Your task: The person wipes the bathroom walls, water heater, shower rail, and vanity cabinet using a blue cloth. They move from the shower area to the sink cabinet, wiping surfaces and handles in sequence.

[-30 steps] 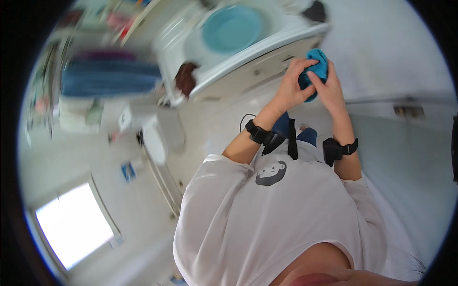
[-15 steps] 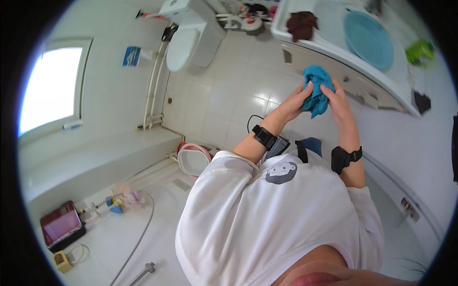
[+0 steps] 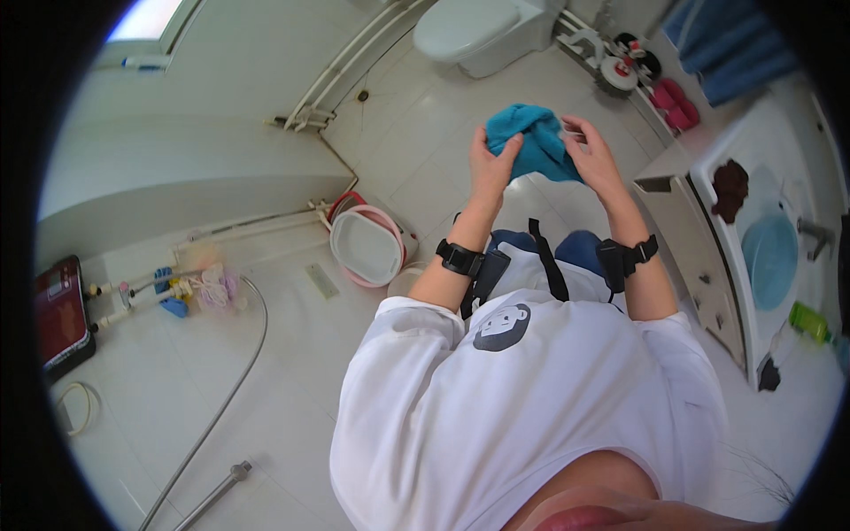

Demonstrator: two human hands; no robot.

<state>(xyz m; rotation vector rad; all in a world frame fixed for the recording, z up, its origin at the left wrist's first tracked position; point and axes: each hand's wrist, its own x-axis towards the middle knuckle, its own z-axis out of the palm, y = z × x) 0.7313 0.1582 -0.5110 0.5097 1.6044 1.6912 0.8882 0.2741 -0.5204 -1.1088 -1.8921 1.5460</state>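
A teal cloth (image 3: 531, 142) is stretched between my two hands, in front of me and above the tiled floor. My left hand (image 3: 493, 162) grips its left side, with the thumb lying over the front. At the right side my right hand (image 3: 591, 157) pinches the cloth, its upper fingers curled near the edge. The cloth is partly spread, with folds at the top, and its lower edge hangs slightly. A black band with a device sits on each of my wrists.
The washbasin counter (image 3: 722, 146), with a blue basin (image 3: 768, 263) and a dark brown cloth (image 3: 730, 190), stands at right. The toilet (image 3: 469, 31) is at the far side. Stacked plastic tubs (image 3: 365, 248) stand left of me, and a shower hose (image 3: 257, 341) runs down the left wall.
My view and body have turned left, away from the washbasin, which now sits farther right. The bunched cloth has been opened out wider, and my hands have moved apart.
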